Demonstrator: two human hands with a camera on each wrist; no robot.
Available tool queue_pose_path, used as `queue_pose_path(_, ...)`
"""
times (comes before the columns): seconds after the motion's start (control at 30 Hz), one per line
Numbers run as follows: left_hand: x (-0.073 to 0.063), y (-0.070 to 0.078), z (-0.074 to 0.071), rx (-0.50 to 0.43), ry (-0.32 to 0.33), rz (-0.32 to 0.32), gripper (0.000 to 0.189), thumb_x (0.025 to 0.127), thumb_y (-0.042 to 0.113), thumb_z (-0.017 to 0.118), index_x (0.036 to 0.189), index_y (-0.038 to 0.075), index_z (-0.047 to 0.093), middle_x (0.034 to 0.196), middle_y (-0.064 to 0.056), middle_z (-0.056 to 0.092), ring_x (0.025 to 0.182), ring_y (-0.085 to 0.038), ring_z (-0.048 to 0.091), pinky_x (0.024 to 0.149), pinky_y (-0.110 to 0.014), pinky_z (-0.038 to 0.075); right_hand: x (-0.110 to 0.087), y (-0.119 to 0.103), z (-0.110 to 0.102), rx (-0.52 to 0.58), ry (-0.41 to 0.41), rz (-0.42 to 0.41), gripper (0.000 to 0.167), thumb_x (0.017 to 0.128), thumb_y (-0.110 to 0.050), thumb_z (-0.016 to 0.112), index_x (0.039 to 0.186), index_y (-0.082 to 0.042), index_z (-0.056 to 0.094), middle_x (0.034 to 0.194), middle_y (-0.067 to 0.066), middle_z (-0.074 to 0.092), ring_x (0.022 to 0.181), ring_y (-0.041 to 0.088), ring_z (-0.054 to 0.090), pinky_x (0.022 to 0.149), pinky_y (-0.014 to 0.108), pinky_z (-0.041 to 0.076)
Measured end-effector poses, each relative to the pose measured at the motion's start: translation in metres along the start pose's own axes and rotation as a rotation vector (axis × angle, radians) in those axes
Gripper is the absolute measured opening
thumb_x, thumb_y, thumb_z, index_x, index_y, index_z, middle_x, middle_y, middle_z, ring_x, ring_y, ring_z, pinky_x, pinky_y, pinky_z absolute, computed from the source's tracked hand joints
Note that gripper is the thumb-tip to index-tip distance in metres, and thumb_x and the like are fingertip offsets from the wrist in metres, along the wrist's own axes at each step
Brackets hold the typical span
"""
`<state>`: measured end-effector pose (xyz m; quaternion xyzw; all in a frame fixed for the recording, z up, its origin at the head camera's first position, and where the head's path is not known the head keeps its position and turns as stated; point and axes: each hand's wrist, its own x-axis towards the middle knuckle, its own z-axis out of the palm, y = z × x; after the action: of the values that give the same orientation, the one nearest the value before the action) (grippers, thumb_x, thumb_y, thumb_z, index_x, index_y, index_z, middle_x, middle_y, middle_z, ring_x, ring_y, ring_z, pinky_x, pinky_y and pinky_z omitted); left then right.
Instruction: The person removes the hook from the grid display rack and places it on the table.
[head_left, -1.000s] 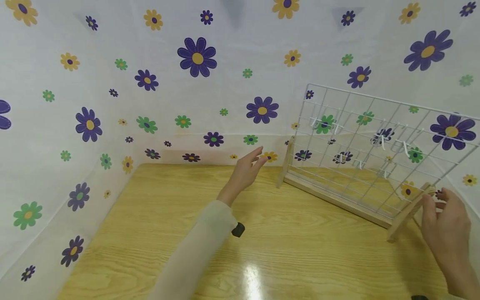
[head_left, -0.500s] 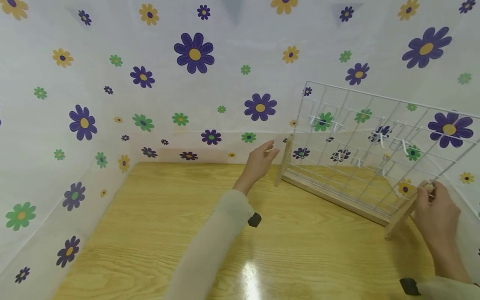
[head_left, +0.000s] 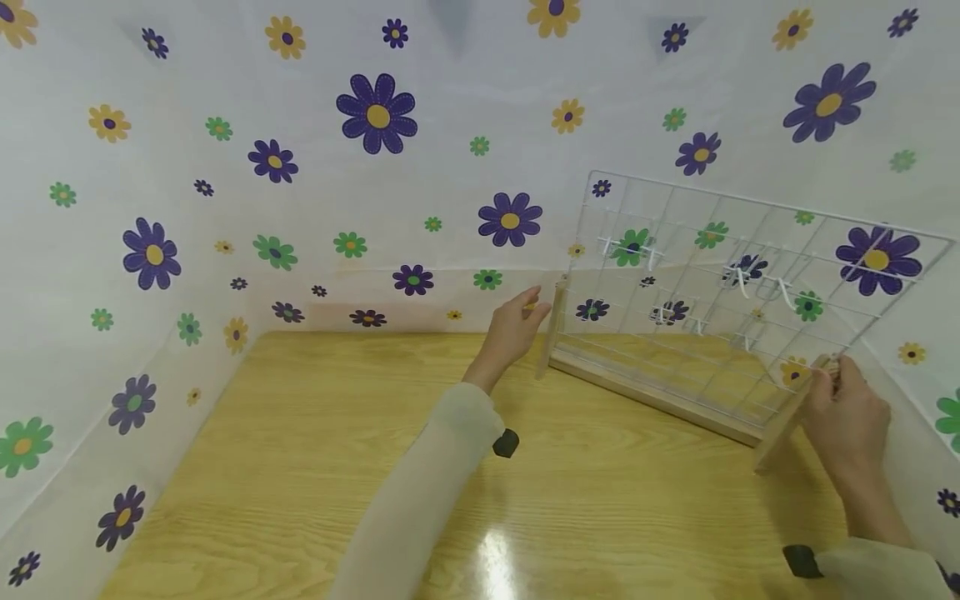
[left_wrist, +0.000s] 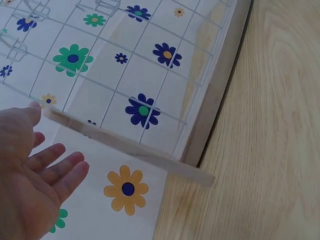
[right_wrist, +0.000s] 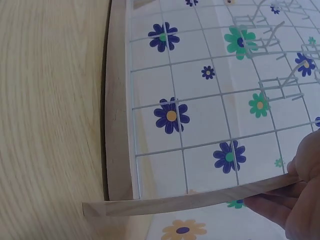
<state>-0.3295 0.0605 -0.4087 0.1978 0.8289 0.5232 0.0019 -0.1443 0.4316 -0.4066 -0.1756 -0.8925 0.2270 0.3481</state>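
Observation:
A white wire grid rack (head_left: 772,207) with a wooden base bar (head_left: 652,395) stands on the table's right side. Several white wire hooks (head_left: 783,293) hang on its mesh. In the head view, my right hand (head_left: 847,417) grips the top of the right wooden side post (head_left: 787,421); the right wrist view shows fingers under that post (right_wrist: 185,202) and the thumb over it. My left hand (head_left: 513,325) is beside the left side post (head_left: 553,329). Its fingers (left_wrist: 57,170) are extended and apart in the left wrist view, the thumb close to the post's end (left_wrist: 125,145).
The wood-grain table (head_left: 337,467) reaches back to a white flower-print sheet (head_left: 420,192), which encloses the back and both sides. The rack's right end lies close to the sheet on the right. Dark wrist devices (head_left: 506,443) show at both cuffs.
My right hand has closed on the right post from just beside it. My left hand has moved right, up to the left post. The head view has shifted slightly.

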Motion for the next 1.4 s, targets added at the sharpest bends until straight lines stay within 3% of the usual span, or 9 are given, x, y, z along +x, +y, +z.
queue_pose_path(0.1, 0.001, -0.002, 0.002, -0.004, 0.008, 0.001, 0.054, 0.109, 0.033, 0.054, 0.155, 0.007, 0.046, 0.152, -0.015, 0.053, 0.129, -0.031, 0.061, 0.103, -0.04, 0.055, 0.002, -0.003, 0.005, 0.015, -0.017, -0.031, 0.021, 0.103, -0.01, 0.043, 0.085, 0.0, 0.047, 0.068, 0.017, 0.048, 0.063, 0.037, 0.043, 0.05, 0.036, 0.027)
queue_pose_path(0.3, 0.003, -0.01, 0.001, 0.011, 0.031, 0.037, 0.051, 0.11, 0.029, 0.054, 0.155, 0.006, 0.047, 0.148, -0.014, 0.057, 0.123, -0.027, 0.064, 0.101, -0.036, 0.055, 0.005, -0.005, 0.012, 0.012, -0.056, -0.068, 0.02, 0.103, -0.01, 0.04, 0.085, -0.003, 0.045, 0.064, 0.01, 0.042, 0.054, 0.023, 0.037, 0.044, 0.029, 0.023)
queue_pose_path(0.47, 0.003, -0.011, -0.003, 0.013, 0.022, 0.076, 0.049, 0.111, 0.025, 0.052, 0.155, 0.006, 0.046, 0.147, -0.014, 0.058, 0.123, -0.028, 0.064, 0.103, -0.037, 0.055, 0.008, -0.002, 0.013, 0.017, -0.056, -0.107, 0.018, 0.103, -0.009, 0.043, 0.09, 0.002, 0.049, 0.063, 0.01, 0.043, 0.053, 0.021, 0.035, 0.045, 0.03, 0.023)
queue_pose_path(0.77, 0.003, -0.011, -0.006, -0.006, 0.003, 0.058, 0.048, 0.111, 0.028, 0.052, 0.156, 0.011, 0.047, 0.148, -0.014, 0.057, 0.128, -0.029, 0.061, 0.106, -0.038, 0.052, 0.01, 0.001, 0.008, 0.045, -0.13, -0.146, 0.016, 0.105, -0.009, 0.043, 0.096, 0.003, 0.049, 0.067, 0.01, 0.046, 0.053, 0.015, 0.035, 0.045, 0.028, 0.025)
queue_pose_path(1.13, -0.002, -0.015, -0.022, 0.049, -0.047, 0.048, 0.047, 0.111, 0.027, 0.051, 0.156, 0.013, 0.047, 0.145, -0.015, 0.059, 0.13, -0.031, 0.06, 0.105, -0.04, 0.054, 0.008, 0.001, 0.003, 0.092, -0.246, -0.177, 0.021, 0.109, -0.012, 0.048, 0.116, 0.008, 0.053, 0.08, 0.021, 0.061, 0.06, 0.001, 0.044, 0.045, 0.026, 0.036)
queue_pose_path(1.23, -0.005, -0.017, -0.029, 0.06, -0.074, 0.041, 0.048, 0.111, 0.029, 0.05, 0.156, 0.013, 0.046, 0.149, -0.015, 0.056, 0.133, -0.032, 0.058, 0.106, -0.041, 0.053, 0.007, -0.001, 0.003, 0.112, -0.278, -0.168, 0.03, 0.11, -0.013, 0.048, 0.128, 0.009, 0.053, 0.089, 0.027, 0.064, 0.068, -0.002, 0.051, 0.05, 0.023, 0.041)
queue_pose_path(1.4, -0.012, -0.019, -0.041, 0.082, -0.095, 0.042, 0.049, 0.112, 0.032, 0.048, 0.157, 0.013, 0.045, 0.15, -0.015, 0.054, 0.134, -0.033, 0.056, 0.109, -0.043, 0.05, 0.004, -0.007, 0.006, 0.174, -0.301, -0.156, 0.044, 0.11, -0.014, 0.048, 0.148, 0.008, 0.047, 0.1, 0.031, 0.064, 0.075, -0.016, 0.045, 0.053, 0.013, 0.042)
